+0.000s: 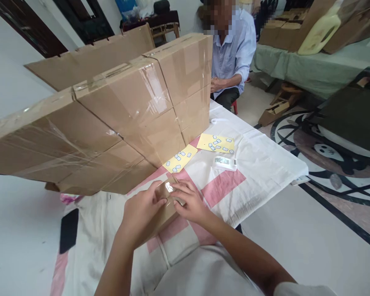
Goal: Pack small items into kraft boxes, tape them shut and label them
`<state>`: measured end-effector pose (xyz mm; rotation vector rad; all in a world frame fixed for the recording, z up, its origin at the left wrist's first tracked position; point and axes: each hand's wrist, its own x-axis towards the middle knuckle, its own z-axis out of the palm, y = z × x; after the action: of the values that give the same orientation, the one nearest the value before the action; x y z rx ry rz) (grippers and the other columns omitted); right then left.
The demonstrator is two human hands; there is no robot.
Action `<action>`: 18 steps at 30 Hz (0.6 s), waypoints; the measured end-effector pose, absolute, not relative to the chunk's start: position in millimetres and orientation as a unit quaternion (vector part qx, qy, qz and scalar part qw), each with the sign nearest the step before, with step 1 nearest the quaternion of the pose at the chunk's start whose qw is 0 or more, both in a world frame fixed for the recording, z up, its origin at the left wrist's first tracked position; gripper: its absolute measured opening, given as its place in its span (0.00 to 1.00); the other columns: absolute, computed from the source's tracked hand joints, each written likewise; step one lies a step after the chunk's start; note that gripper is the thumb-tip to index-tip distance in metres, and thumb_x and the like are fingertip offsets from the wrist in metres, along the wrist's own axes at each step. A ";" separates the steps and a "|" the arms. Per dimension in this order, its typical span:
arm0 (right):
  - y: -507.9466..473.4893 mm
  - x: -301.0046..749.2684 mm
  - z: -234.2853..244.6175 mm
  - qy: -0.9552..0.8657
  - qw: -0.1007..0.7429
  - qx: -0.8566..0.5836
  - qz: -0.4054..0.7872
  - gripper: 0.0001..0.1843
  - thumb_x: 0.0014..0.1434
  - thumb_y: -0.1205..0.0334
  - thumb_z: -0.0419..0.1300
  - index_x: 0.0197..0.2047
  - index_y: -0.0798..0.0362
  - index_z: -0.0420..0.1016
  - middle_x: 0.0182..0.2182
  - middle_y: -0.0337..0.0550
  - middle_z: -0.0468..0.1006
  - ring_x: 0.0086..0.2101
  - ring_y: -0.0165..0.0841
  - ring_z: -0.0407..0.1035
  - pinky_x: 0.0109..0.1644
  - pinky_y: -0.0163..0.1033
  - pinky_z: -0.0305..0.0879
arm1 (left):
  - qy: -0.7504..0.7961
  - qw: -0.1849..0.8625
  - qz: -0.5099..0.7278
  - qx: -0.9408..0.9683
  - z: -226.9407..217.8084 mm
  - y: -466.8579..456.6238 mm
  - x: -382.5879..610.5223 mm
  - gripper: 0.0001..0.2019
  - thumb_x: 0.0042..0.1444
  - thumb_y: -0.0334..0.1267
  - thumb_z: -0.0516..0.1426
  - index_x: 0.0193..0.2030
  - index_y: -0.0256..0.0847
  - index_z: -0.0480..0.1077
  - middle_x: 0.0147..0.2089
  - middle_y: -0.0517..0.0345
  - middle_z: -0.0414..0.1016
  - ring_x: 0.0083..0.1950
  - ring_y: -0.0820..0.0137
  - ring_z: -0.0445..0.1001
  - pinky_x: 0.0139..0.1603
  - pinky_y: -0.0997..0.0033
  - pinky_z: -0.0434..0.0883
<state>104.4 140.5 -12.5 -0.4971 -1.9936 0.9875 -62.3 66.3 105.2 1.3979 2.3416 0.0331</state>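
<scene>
A small cardboard box (pixel 163 213) is tilted over the tablecloth, close in front of my body. My left hand (pixel 142 207) is closed round its left side, with the thumb on the upper face. At the far end of the box, my right hand (pixel 188 199) bends its fingers over the top and the right edge. Between both hands a small shiny silvery patch (pixel 169 187) shows on the cardboard; I cannot tell whether it is a label or tape. Beyond my hands lie a yellow sheet (pixel 181 159) and a second yellow sheet (pixel 216 143), both bearing small blue-edged white labels.
A wall of taped cardboard boxes (pixel 135 111) stands along the table's left and far side. On the pink-and-white cloth (pixel 253 164) lies a white plastic case (pixel 225 163). A black phone (pixel 69 231) rests at left. Another person (pixel 234 53) sits beyond the boxes.
</scene>
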 end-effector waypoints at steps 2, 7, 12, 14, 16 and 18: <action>140.7 104.3 -13.1 -0.790 0.428 -0.196 0.393 0.14 0.59 0.67 0.60 0.47 0.47 0.81 0.58 0.42 0.78 0.61 0.42 0.62 0.65 0.51 0.65 | 0.857 0.188 0.002 0.480 101.5 66.9 -69.2 0.27 0.57 0.57 0.59 0.62 0.55 0.65 0.37 0.61 0.78 0.42 0.59 0.77 0.33 0.68 0.59; 140.7 102.9 -15.5 -0.798 0.410 -0.194 0.397 0.17 0.59 0.66 0.61 0.51 0.46 0.79 0.59 0.42 0.76 0.62 0.43 0.61 0.65 0.52 0.65 | 0.843 0.214 0.113 0.481 75.0 65.3 -92.7 0.25 0.55 0.63 0.58 0.52 0.50 0.73 0.47 0.57 0.76 0.47 0.60 0.75 0.42 0.66 0.67; 139.1 102.4 -12.6 -0.802 0.405 -0.189 0.396 0.15 0.61 0.66 0.60 0.51 0.46 0.79 0.58 0.43 0.76 0.62 0.43 0.61 0.66 0.53 0.63 | 0.823 0.197 0.143 0.514 59.0 61.7 -86.7 0.21 0.60 0.60 0.54 0.50 0.51 0.73 0.51 0.57 0.75 0.54 0.58 0.72 0.56 0.57 0.67; 139.1 107.6 -8.6 -0.822 0.379 -0.176 0.388 0.16 0.62 0.65 0.60 0.53 0.46 0.78 0.59 0.44 0.75 0.62 0.43 0.60 0.67 0.54 0.62 | 0.835 0.156 0.140 0.510 62.0 51.3 -88.2 0.26 0.59 0.62 0.55 0.59 0.53 0.70 0.62 0.53 0.71 0.63 0.52 0.67 0.61 0.50 0.65; 144.0 116.3 -5.7 -0.842 0.347 -0.158 0.383 0.18 0.63 0.63 0.61 0.56 0.46 0.76 0.62 0.45 0.72 0.63 0.44 0.59 0.67 0.54 0.61 | 0.861 0.071 0.136 0.484 67.3 25.6 -103.7 0.36 0.58 0.64 0.54 0.69 0.50 0.60 0.72 0.46 0.60 0.71 0.45 0.59 0.65 0.42 0.62; 158.7 124.6 -6.5 -0.837 0.342 -0.171 0.392 0.19 0.66 0.60 0.59 0.60 0.46 0.74 0.65 0.46 0.69 0.64 0.43 0.60 0.66 0.53 0.62 | 0.890 -0.030 0.157 0.428 69.0 -18.2 -132.9 0.39 0.62 0.64 0.48 0.71 0.40 0.56 0.72 0.38 0.59 0.73 0.44 0.57 0.69 0.39 0.60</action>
<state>124.6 158.7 -6.5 -0.4449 -2.1763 1.0183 -132.9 -18.2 69.0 1.3705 2.8491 0.5030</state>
